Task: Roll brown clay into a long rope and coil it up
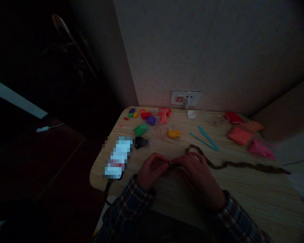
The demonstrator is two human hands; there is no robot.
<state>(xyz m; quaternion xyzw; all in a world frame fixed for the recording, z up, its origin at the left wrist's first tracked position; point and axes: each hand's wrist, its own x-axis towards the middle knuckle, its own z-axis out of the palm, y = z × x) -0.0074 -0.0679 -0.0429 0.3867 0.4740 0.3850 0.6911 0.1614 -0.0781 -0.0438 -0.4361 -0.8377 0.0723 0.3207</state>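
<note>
A long brown strand, twisted like a braid or cord, lies across the right of the wooden table and loops back behind my right hand. My left hand pinches one end of it between thumb and fingertips. Close beside it, my right hand has its fingers bent over the same strand, with the fingertips almost meeting those of my left hand. The exact grip is dark and partly hidden by the fingers. Beyond my right hand lie two blue modelling tools.
A lit phone with a cable lies left on the table. Coloured clay packets, green, yellow, black and coral, are spread about. Small fruit-like pieces sit at the back. A wall socket is behind.
</note>
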